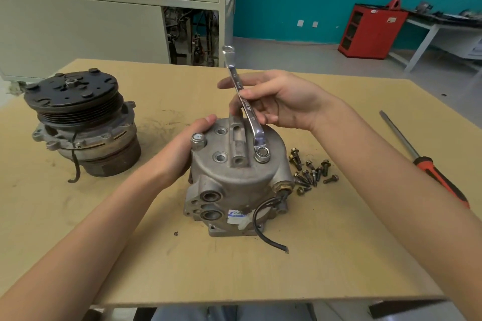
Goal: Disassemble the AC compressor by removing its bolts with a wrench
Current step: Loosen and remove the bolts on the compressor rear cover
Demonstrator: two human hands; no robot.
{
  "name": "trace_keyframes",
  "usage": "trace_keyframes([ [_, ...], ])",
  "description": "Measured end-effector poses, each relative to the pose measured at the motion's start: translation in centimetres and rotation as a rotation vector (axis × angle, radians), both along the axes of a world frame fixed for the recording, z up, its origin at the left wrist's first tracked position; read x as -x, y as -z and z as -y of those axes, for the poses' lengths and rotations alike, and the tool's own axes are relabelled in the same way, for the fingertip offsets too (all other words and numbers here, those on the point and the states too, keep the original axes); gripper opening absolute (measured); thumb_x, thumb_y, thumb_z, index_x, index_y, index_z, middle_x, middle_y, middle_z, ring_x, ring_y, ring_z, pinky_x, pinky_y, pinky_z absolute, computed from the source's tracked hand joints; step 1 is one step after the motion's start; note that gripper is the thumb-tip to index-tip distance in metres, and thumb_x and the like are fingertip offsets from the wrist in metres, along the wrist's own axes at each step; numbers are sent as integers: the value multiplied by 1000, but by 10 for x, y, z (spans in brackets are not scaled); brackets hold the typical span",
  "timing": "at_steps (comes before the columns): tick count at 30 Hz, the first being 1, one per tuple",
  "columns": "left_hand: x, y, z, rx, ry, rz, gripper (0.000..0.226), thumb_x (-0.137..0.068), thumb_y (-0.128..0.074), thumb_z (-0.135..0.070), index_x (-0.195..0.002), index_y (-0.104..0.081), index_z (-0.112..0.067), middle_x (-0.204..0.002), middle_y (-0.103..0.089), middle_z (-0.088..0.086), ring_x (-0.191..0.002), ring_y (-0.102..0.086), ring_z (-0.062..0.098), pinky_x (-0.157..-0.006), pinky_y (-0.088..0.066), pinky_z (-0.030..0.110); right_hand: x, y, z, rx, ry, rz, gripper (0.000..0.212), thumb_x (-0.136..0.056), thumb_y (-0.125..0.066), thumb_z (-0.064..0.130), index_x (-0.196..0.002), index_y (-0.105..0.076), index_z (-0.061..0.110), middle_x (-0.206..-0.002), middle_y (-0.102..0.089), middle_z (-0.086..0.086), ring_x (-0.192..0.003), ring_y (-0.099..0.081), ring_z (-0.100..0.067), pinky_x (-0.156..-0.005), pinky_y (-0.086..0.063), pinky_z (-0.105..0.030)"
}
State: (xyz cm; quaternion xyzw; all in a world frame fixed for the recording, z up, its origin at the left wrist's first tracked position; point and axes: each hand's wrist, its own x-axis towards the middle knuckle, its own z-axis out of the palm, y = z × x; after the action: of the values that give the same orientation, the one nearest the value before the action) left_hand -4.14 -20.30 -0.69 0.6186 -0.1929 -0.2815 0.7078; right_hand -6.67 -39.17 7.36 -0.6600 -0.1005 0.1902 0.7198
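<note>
A grey aluminium AC compressor (pixel 234 185) stands upright on the cardboard-covered table (pixel 326 255), its flat end cap facing up. My left hand (pixel 182 148) grips the cap's left edge. My right hand (pixel 273 101) holds the shaft of a silver ring wrench (pixel 250 109). The wrench's lower ring sits over a bolt (pixel 262 151) at the cap's right side, and its other end points up and away. A hex plug (pixel 198 140) stands at the cap's left, beside two empty bolt holes. Several removed bolts (pixel 310 173) lie to the compressor's right.
A second compressor with a black clutch pulley (pixel 78 122) stands at the table's left. A red-handled screwdriver (pixel 427 161) lies at the right. A black cable (pixel 263 227) trails from the compressor toward me. A beige cabinet and a red tool cabinet (pixel 370 31) stand beyond the table.
</note>
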Motion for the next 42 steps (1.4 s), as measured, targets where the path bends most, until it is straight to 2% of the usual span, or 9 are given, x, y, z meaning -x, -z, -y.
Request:
trace_keyframes([
  [9, 0, 0, -1, -33, 27, 51, 38, -81, -45, -53, -73, -79, -37, -79, -76, -7, -73, -72, 7, -62, -53, 16, 18, 26, 13, -417, 121, 29, 31, -85, -45, 8, -114, -54, 2, -73, -68, -6, -46, -58, -5, -40, -45, -10],
  [13, -1, 2, -1, -51, 23, 40, 39, -79, -46, -55, -73, -79, -36, -80, -76, -5, -74, -73, 9, -63, -54, 16, 34, 21, 11, -551, 393, 171, 17, -93, -43, 9, -103, -56, 3, -75, -70, -7, -52, -63, -7, -48, -50, -11],
  [17, -2, 3, -1, -73, 14, 49, 39, -78, -46, -56, -70, -78, -35, -78, -75, -6, -73, -71, 9, -70, -54, 21, 79, 27, 5, -208, 783, 688, 9, -91, -53, 14, -90, -50, 6, -79, -73, -9, -65, -71, -21, -58, -55, -21],
  [21, -1, 3, -1, -37, 23, 50, 39, -85, -46, -53, -72, -79, -35, -79, -76, -6, -73, -72, 7, -62, -53, 15, 125, 52, -8, -5, 743, 1086, 11, -92, -55, 7, -91, -46, 13, -92, -70, -4, -78, -72, -25, -63, -59, -33],
  [25, -2, 3, -1, -30, 24, 37, 39, -80, -46, -54, -77, -80, -34, -82, -76, -5, -75, -73, 9, -64, -54, 17, 140, 67, -18, 180, 709, 1202, 22, -93, -60, 20, -90, -47, 3, -96, -66, -2, -88, -72, -25, -66, -59, -39],
  [34, -3, 5, -1, -15, 15, 28, 39, -80, -47, -53, -77, -80, -32, -83, -75, -4, -77, -72, 11, -70, -54, 22, 147, 72, -11, 678, 619, 1516, 18, -86, -68, 14, -91, -56, 2, -102, -67, -16, -90, -69, -11, -76, -54, -17],
  [37, -1, 3, 0, -14, 28, 33, 40, -81, -45, -52, -73, -79, -33, -79, -75, -4, -73, -72, 9, -66, -54, 19, 144, 76, -7, 512, 621, 1402, 12, -90, -65, 17, -94, -58, 8, -103, -71, -10, -88, -71, -15, -71, -57, -24],
  [40, -1, 4, 1, -31, 28, 57, 41, -82, -44, -53, -69, -78, -34, -75, -74, -6, -71, -71, 8, -67, -54, 20, 131, 74, -3, -94, 726, 842, 3, -90, -59, 20, -91, -60, 22, -94, -72, -5, -73, -71, -19, -66, -56, -25],
  [42, -2, 4, 0, -47, 18, 67, 40, -81, -45, -54, -68, -77, -35, -75, -74, -7, -71, -70, 7, -71, -53, 24, 111, 66, 5, -419, 690, 425, 7, -86, -52, 12, -90, -54, 17, -84, -73, -8, -62, -68, -16, -58, -54, -20],
])
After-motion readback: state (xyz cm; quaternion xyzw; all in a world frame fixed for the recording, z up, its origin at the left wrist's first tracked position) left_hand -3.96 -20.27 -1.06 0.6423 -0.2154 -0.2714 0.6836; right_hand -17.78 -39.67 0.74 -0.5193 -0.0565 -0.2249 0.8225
